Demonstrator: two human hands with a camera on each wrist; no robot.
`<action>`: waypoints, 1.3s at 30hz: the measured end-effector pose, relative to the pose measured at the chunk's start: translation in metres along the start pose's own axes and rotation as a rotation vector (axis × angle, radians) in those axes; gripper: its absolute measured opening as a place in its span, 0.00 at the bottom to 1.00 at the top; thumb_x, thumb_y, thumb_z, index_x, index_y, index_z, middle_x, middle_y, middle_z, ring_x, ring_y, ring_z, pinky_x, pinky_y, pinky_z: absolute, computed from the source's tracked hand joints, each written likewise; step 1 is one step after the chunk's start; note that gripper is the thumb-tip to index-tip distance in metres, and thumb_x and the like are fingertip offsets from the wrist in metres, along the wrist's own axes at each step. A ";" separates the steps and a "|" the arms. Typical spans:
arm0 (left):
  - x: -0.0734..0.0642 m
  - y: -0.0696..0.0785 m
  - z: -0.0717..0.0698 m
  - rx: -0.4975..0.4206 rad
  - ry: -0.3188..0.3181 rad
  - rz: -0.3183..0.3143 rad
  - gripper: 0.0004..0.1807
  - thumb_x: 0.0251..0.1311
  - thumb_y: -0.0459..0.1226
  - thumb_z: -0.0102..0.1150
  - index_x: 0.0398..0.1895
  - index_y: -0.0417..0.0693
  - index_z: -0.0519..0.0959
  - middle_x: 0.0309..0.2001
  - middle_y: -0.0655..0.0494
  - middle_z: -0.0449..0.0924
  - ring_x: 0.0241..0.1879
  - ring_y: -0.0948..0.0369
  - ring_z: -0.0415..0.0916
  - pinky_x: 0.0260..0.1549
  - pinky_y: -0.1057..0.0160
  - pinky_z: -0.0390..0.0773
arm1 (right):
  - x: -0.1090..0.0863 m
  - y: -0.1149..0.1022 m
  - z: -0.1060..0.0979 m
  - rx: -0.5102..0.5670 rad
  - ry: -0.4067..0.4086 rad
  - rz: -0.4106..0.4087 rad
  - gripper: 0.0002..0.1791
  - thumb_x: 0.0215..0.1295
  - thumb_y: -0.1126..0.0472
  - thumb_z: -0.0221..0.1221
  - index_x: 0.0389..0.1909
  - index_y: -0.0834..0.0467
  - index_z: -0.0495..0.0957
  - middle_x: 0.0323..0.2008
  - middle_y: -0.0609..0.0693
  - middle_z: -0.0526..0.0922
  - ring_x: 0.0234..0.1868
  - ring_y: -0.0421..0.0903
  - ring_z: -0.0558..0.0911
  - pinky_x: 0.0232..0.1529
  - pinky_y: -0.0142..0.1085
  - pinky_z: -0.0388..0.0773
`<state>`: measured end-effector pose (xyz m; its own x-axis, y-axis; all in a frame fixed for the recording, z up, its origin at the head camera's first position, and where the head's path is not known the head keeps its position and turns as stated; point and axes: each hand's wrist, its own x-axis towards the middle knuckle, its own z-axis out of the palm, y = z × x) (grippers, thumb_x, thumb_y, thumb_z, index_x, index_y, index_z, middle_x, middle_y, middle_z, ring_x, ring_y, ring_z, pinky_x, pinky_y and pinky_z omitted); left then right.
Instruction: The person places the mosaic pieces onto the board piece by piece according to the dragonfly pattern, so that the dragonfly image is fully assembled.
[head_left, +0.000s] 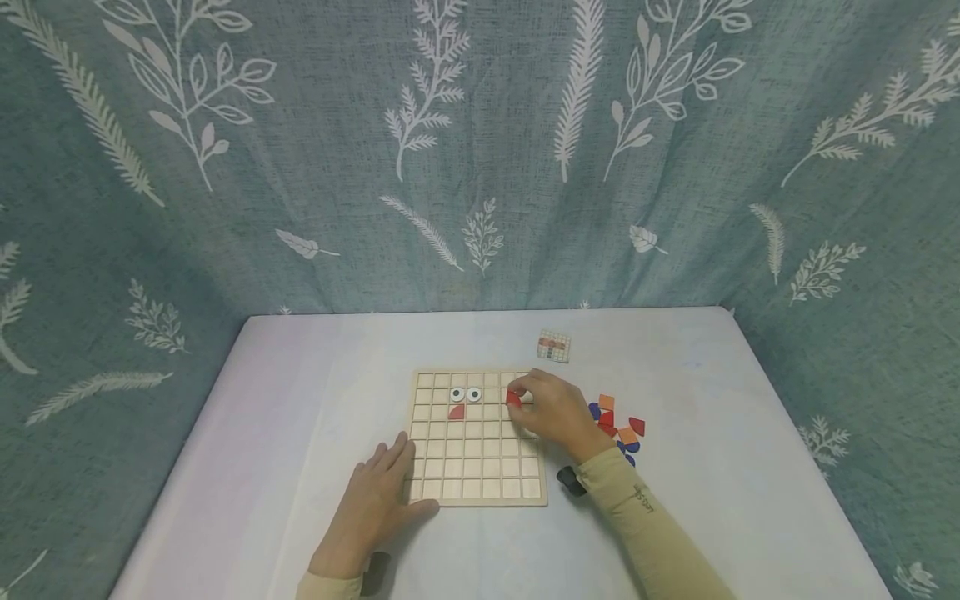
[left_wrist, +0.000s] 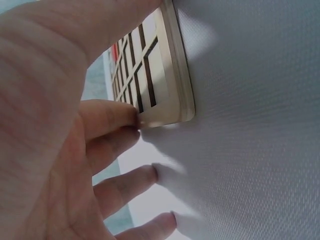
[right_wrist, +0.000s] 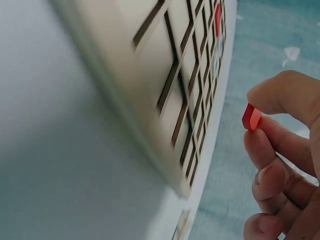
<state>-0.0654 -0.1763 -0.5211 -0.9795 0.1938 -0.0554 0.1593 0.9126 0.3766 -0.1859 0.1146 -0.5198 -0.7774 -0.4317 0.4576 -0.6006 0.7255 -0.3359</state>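
Note:
A wooden grid board (head_left: 476,450) lies flat on the white table. Two eye pieces (head_left: 466,394) sit side by side in its upper cells, with a red quarter-round piece (head_left: 457,412) in a cell just below the left one. My right hand (head_left: 553,408) is over the board's upper right part and pinches another red piece (right_wrist: 252,118) between thumb and fingertips. My left hand (head_left: 378,504) rests at the board's lower left corner, fingers extended along the left edge and thumb by the front edge. In the left wrist view its fingertips (left_wrist: 131,117) touch the corner.
Right of the board is a loose pile of red, orange and blue pieces (head_left: 607,402), partly behind my right forearm. A small pattern card (head_left: 553,345) lies beyond the board. Leaf-patterned curtains (head_left: 450,250) stand behind the table and along both sides.

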 end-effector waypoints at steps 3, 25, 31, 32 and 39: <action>0.000 0.000 0.000 -0.005 -0.004 0.000 0.52 0.51 0.57 0.74 0.73 0.35 0.67 0.74 0.39 0.63 0.70 0.33 0.60 0.63 0.27 0.62 | 0.004 -0.008 0.005 0.010 -0.020 -0.012 0.11 0.54 0.60 0.72 0.40 0.53 0.88 0.34 0.44 0.86 0.31 0.40 0.82 0.30 0.33 0.83; 0.001 -0.001 0.001 0.006 0.007 0.009 0.53 0.50 0.58 0.75 0.72 0.35 0.67 0.73 0.38 0.64 0.70 0.33 0.62 0.62 0.27 0.64 | 0.023 -0.036 0.036 -0.019 -0.166 -0.008 0.10 0.58 0.58 0.71 0.42 0.51 0.88 0.35 0.43 0.86 0.30 0.38 0.81 0.31 0.33 0.82; 0.002 -0.002 0.003 0.012 0.015 0.018 0.52 0.50 0.58 0.75 0.72 0.35 0.68 0.73 0.38 0.65 0.69 0.33 0.63 0.61 0.27 0.65 | 0.025 -0.039 0.037 -0.028 -0.193 0.023 0.09 0.59 0.58 0.71 0.41 0.51 0.88 0.33 0.42 0.85 0.29 0.37 0.79 0.31 0.33 0.81; 0.002 -0.003 0.004 0.011 0.017 0.022 0.52 0.50 0.57 0.75 0.72 0.35 0.68 0.73 0.38 0.65 0.69 0.33 0.63 0.61 0.27 0.65 | 0.025 -0.040 0.038 -0.028 -0.197 0.028 0.09 0.59 0.58 0.71 0.41 0.51 0.88 0.33 0.42 0.85 0.29 0.37 0.79 0.31 0.33 0.81; 0.001 -0.003 0.003 0.013 0.028 0.037 0.52 0.51 0.57 0.75 0.71 0.34 0.68 0.72 0.38 0.65 0.68 0.32 0.64 0.60 0.27 0.66 | 0.026 -0.040 0.040 -0.016 -0.199 0.027 0.09 0.60 0.58 0.71 0.42 0.51 0.88 0.34 0.42 0.86 0.30 0.37 0.81 0.32 0.33 0.82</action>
<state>-0.0666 -0.1777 -0.5253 -0.9760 0.2174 -0.0154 0.1969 0.9096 0.3660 -0.1893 0.0533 -0.5277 -0.8158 -0.5079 0.2766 -0.5770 0.7463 -0.3317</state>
